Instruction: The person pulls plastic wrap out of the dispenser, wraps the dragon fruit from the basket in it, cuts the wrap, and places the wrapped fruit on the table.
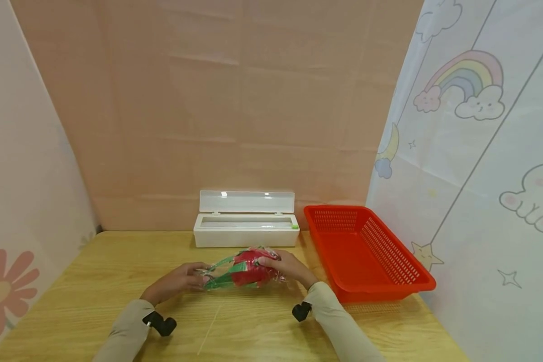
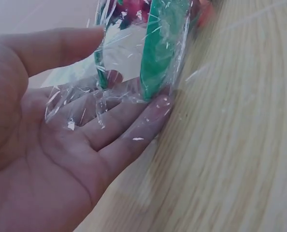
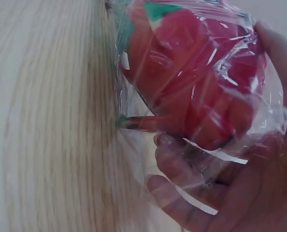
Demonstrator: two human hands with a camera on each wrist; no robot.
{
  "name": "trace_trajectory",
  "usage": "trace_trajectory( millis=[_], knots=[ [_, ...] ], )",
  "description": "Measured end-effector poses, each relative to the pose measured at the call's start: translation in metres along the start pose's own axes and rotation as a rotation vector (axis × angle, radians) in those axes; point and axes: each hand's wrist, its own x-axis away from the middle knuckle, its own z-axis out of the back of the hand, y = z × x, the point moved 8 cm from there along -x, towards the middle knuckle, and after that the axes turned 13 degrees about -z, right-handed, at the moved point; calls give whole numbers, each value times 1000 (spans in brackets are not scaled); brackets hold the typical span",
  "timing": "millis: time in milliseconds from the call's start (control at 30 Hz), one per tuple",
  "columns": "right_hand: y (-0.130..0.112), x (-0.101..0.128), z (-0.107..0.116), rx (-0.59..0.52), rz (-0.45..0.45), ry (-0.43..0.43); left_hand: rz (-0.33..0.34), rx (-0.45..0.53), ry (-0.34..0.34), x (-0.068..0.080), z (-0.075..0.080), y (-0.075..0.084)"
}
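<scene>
A red dragon fruit (image 1: 252,267) with green leaf tips is wrapped in clear cling film and held low over the wooden table. My right hand (image 1: 289,266) grips its right end, thumb on top and fingers curled beneath, as the right wrist view shows. At the leafy end is my left hand (image 1: 181,282), palm up. Its fairly straight fingers (image 2: 129,121) lie under the film and the green leaves (image 2: 158,53), with the thumb apart above them. Crinkled film (image 3: 221,63) covers the red skin and hangs over the right fingers.
Behind the hands stands a white cling film dispenser (image 1: 246,238) with its clear lid (image 1: 246,202) raised and a green slider (image 1: 295,227) at its right end. A red plastic basket (image 1: 339,281) sits on the table (image 1: 235,327) at the right. Fabric walls surround the table.
</scene>
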Motion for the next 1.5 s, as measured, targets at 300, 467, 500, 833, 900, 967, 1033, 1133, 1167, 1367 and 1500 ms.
trace_trajectory(
  millis=[300,467,500,833,900,967,1033,1133,1167,1367,1500],
  knots=[
    [11,-9,4,-63,-119,20,-39,96,33,-4,1,0],
    [20,-13,5,-82,-137,40,-51,178,104,-3,7,-7],
    [22,-13,6,-82,-139,49,-55,201,120,-2,9,-8],
    [25,-16,11,-127,-156,60,-111,357,254,-4,18,-14],
    [26,-16,10,-135,-151,63,-75,358,324,-6,18,-17],
    [26,-16,10,-139,-148,61,-19,324,393,-9,18,-20],
    [26,-15,10,-132,-147,69,45,278,463,-14,18,-22],
    [24,-14,11,-135,-147,75,124,192,553,-22,16,-24],
    [24,-14,11,-141,-148,76,148,158,580,-24,16,-24],
    [28,-13,12,-164,-160,81,205,61,677,-34,7,-24],
    [31,-15,13,-167,-161,82,161,78,688,-37,3,-23]
  ],
)
